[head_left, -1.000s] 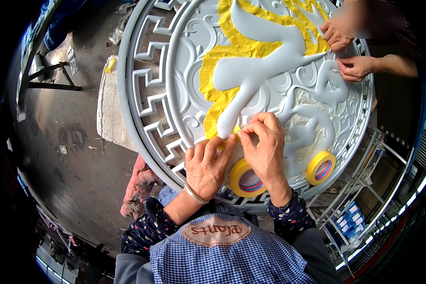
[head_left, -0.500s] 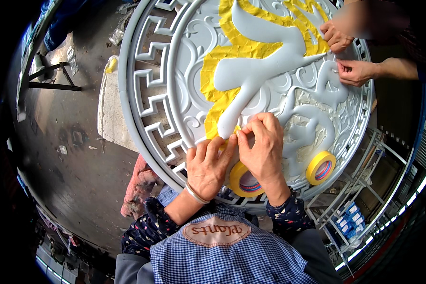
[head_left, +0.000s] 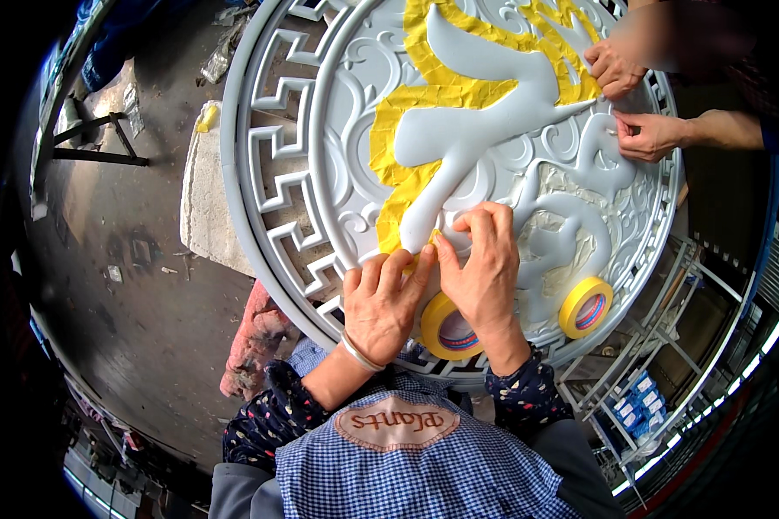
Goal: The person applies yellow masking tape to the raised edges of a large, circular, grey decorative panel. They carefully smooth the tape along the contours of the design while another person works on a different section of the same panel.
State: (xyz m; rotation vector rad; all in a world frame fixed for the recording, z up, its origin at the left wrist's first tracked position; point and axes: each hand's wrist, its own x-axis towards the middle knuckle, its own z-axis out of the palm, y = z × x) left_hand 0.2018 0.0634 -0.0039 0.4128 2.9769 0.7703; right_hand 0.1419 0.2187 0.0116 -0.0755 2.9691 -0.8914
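Note:
A large round pale-grey relief panel [head_left: 337, 164] fills the upper middle. Yellow masking tape [head_left: 407, 190] borders a smooth raised shape [head_left: 459, 151] on it. At that shape's lower tip, my left hand [head_left: 379, 298] has its thumb and forefinger closed on the tape's end, other fingers resting on the panel. My right hand [head_left: 486, 268] is beside it, thumb touching the tape near the tip. Its curled forefinger is lifted away from the thumb. A yellow tape roll [head_left: 433, 327] lies partly behind my right wrist. Another tape roll [head_left: 586, 308] sits farther right on the panel.
At the upper right, another person's two hands [head_left: 616, 67] [head_left: 653, 136] work at the panel's edge. A metal rack [head_left: 666, 346] holding blue packages [head_left: 640, 406] stands at the lower right. Left lie a white slab [head_left: 208, 208], a pink cloth roll [head_left: 255, 337] and a black stand [head_left: 104, 143].
My right forefinger has lifted away from the thumb and the tape. My left hand has hardly moved. The panel appears shifted very slightly right.

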